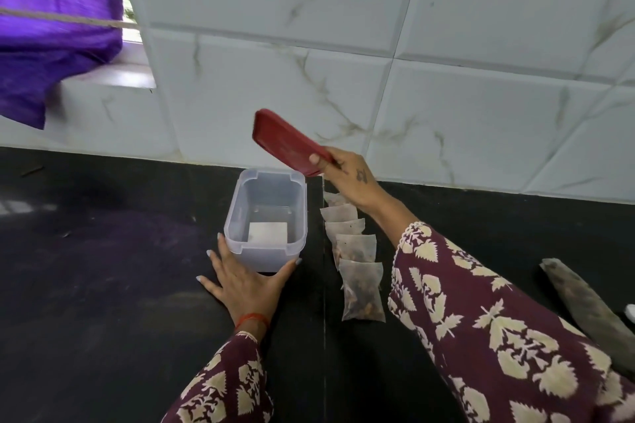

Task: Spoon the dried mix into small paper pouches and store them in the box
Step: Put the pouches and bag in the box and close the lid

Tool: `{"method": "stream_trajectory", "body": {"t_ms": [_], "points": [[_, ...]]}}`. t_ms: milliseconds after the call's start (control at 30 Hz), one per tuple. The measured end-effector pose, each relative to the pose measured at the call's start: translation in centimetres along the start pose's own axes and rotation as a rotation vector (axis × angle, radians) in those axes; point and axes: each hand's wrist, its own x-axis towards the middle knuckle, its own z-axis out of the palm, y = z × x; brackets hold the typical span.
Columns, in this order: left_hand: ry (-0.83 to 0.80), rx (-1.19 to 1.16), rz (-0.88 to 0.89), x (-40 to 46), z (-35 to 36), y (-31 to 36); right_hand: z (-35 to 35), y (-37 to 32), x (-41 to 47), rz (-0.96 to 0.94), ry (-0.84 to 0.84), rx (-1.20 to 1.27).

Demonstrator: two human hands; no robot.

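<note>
We see the clear box [264, 216] open on the counter [103, 285], left hand [245, 282] flat, fingers spread against its near wall, likely to steady it. Filled pouches [357, 261] queue just beside it. Right hand [350, 178] grips the red lid [285, 142], held clear.

The box [265, 216] sits on the counter [103, 285], open. The pouches [354, 257] lie in a row just right of it. The left hand [245, 282] rests before it; the right hand [350, 178] holds the lid [288, 142] above and behind.
</note>
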Motion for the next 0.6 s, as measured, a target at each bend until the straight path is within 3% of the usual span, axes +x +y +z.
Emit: {"method": "stream_trajectory", "body": {"t_ms": [233, 333, 467, 600], "points": [[-0.025, 0.011, 0.016, 0.1, 0.0, -0.4, -1.8, -0.7, -2.1, -0.053, 0.039, -0.077], [-0.018, -0.115, 0.058, 0.0, -0.5, -1.0, -2.0, -1.0, -5.3, -0.193, 0.001, -0.136], [-0.012, -0.489, 0.088, -0.8, -2.8, -2.5, -1.2, -1.1, -9.5, -0.432, -0.108, -0.186], [0.068, -0.583, 0.047, 0.5, -6.5, -4.3, 0.5, -1.5, -12.4, -0.652, -0.215, -0.333]]}}
